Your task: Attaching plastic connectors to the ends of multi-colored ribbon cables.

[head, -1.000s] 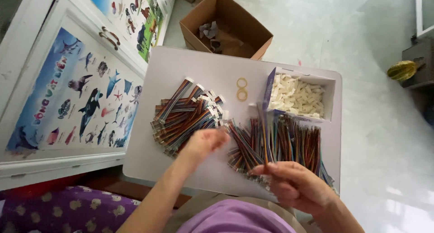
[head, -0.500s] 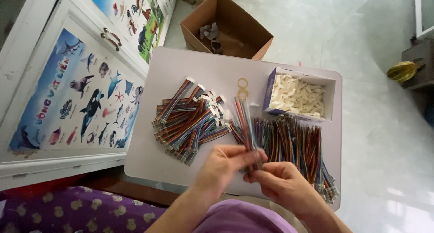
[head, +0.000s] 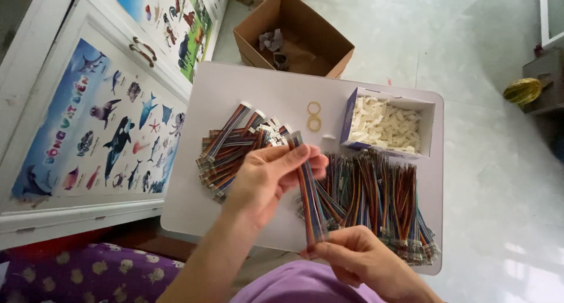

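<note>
My left hand (head: 267,179) and my right hand (head: 358,259) hold one multicoloured ribbon cable (head: 306,191) between them, above a white table (head: 194,209). The left fingers pinch the cable's upper part near its white connector end. The right fingers grip its lower end. Under the left hand lies a heap of finished cables with white connectors (head: 235,147). A wider spread of loose coloured cables (head: 382,200) lies to the right, beside my right hand.
A small open box of white plastic connectors (head: 388,125) stands at the table's far right. Two yellow rubber bands (head: 314,116) lie beside it. An open cardboard box (head: 294,35) sits on the floor beyond. White cabinet doors with animal posters (head: 100,121) are on the left.
My left hand left the heap of finished cables and came to the right hand. Both hands now hold one cable lifted and stretched between them.
</note>
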